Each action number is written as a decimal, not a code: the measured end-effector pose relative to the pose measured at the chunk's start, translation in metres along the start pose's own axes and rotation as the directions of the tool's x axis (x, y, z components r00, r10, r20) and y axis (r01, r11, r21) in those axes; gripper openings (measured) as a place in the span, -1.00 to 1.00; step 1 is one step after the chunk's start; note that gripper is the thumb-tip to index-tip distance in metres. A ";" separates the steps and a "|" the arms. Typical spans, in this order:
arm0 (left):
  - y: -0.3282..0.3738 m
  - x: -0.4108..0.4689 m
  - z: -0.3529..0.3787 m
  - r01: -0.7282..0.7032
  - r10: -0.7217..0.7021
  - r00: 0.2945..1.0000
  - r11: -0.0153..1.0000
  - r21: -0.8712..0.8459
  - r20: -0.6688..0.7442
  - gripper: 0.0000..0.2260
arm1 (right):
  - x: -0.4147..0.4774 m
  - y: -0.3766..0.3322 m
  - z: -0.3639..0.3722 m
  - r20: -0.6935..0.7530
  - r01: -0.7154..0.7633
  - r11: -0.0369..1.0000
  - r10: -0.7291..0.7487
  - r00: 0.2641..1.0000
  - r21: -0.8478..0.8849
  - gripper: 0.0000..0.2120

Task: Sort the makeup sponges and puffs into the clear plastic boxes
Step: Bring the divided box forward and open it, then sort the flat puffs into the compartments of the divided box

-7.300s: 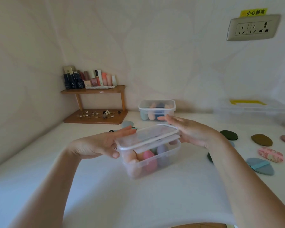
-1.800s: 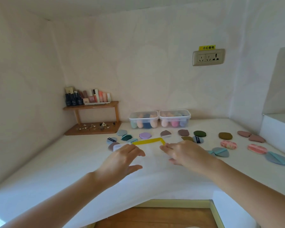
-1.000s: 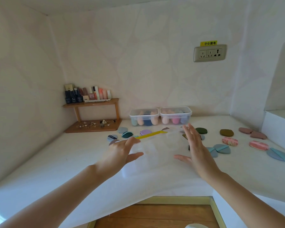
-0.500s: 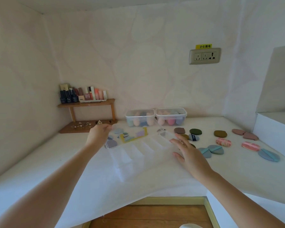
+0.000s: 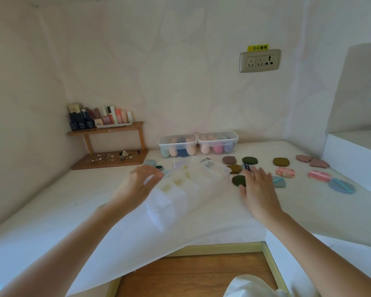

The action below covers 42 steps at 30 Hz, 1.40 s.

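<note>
A clear divided box [image 5: 189, 183] sits mid-table between the hands, the left hand [image 5: 137, 185] with fingers together at its left rim, grip lost in blur, the right hand [image 5: 258, 189] spread just right of it over a dark green puff [image 5: 237, 180], loose puffs [image 5: 281, 162] scattered beyond, two lidded sponge boxes [image 5: 177, 142] behind.

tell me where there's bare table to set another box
Bare: the wide stretch of table left of the left hand, between the wooden shelf and the front edge; also the strip in front of the divided box. Crowded: right of that box, puffs lie scattered from the lidded boxes to the right hand.
</note>
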<state>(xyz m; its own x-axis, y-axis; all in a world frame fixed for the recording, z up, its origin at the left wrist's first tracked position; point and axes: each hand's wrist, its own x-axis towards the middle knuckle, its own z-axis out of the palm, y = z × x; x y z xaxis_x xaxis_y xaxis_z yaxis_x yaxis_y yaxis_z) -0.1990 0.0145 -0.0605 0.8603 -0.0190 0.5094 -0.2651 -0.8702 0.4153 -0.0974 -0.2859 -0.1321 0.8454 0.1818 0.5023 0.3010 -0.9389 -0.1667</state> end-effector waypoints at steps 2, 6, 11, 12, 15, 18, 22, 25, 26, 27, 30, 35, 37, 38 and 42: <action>-0.007 -0.013 -0.006 -0.058 0.061 0.996 0.998 -0.034 0.065 -0.61 | -0.002 0.016 0.000 -0.028 -0.056 0.997 0.055 0.998 -0.051 -0.64; -0.025 -0.031 -0.014 -0.087 0.095 0.985 0.994 -0.058 0.141 -0.42 | -0.003 0.041 -0.009 0.011 -0.006 0.997 0.007 1.000 -0.082 -0.74; -0.034 -0.035 -0.012 -0.153 0.163 0.971 0.986 -0.066 0.175 -0.43 | 0.001 0.059 -0.019 0.024 0.085 0.990 -0.088 0.996 0.109 -0.78; -0.032 -0.034 -0.010 -0.153 0.164 0.973 0.985 -0.080 0.159 -0.46 | 0.001 0.059 -0.020 0.022 0.096 0.990 -0.099 0.995 0.107 -0.79; -0.024 -0.028 0.001 -0.133 0.146 0.982 0.984 -0.120 0.116 -0.61 | 0.003 0.057 -0.019 -0.034 0.079 0.993 -0.076 0.997 0.088 -0.82; -0.014 -0.021 0.019 -0.127 0.136 0.987 0.987 -0.103 0.089 -0.73 | 0.001 0.054 -0.025 -0.230 0.041 0.982 0.003 0.973 0.184 -0.90; 0.012 -0.015 0.042 -0.193 0.200 0.979 0.975 -0.109 0.050 -0.66 | 0.001 0.040 -0.048 -0.393 0.089 0.914 0.081 0.916 0.395 -0.93; 0.024 -0.009 0.056 -0.213 0.221 0.974 0.969 -0.128 0.047 -0.63 | 0.003 0.007 -0.076 -0.272 0.125 0.803 0.048 0.961 0.583 -0.90; 0.027 -0.006 0.059 -0.218 0.226 0.973 0.968 -0.123 0.048 -0.62 | 0.005 -0.006 -0.083 -0.186 0.139 0.776 -0.028 0.982 0.616 -0.90; 0.028 -0.003 0.062 -0.229 0.235 0.971 0.967 -0.108 0.045 -0.60 | 0.006 -0.018 -0.088 -0.094 0.161 0.764 -0.131 0.987 0.625 -0.89; 0.030 0.003 0.067 -0.271 0.273 0.962 0.960 -0.066 0.021 -0.54 | 0.006 -0.045 -0.087 0.106 0.204 0.760 -0.337 0.935 0.617 -0.82; 0.034 0.005 0.071 -0.303 0.303 0.953 0.950 -0.071 -0.009 -0.50 | 0.005 -0.063 -0.087 0.136 0.221 0.786 -0.360 0.923 0.577 -0.80; 0.035 0.006 0.071 -0.302 0.305 0.952 0.948 -0.099 0.013 -0.44 | 0.007 -0.063 -0.091 0.182 0.200 0.808 -0.351 0.918 0.554 -0.82; 0.035 0.007 0.071 -0.291 0.297 0.954 0.949 -0.118 0.037 -0.39 | 0.008 -0.063 -0.092 0.218 0.182 0.819 -0.348 0.911 0.545 -0.82; 0.033 0.009 0.073 -0.242 0.259 0.957 0.961 -0.130 0.132 -0.28 | 0.014 -0.058 -0.101 0.297 0.144 0.844 -0.335 0.894 0.517 -0.81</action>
<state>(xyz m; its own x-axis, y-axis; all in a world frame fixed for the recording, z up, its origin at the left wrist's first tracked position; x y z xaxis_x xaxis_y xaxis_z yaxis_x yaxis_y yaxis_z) -0.1686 -0.0508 -0.0975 0.8120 -0.3088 0.4953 -0.5201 -0.7679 0.3738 -0.1479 -0.2580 -0.0295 0.7862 0.5639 0.2528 0.6040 -0.6147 -0.5073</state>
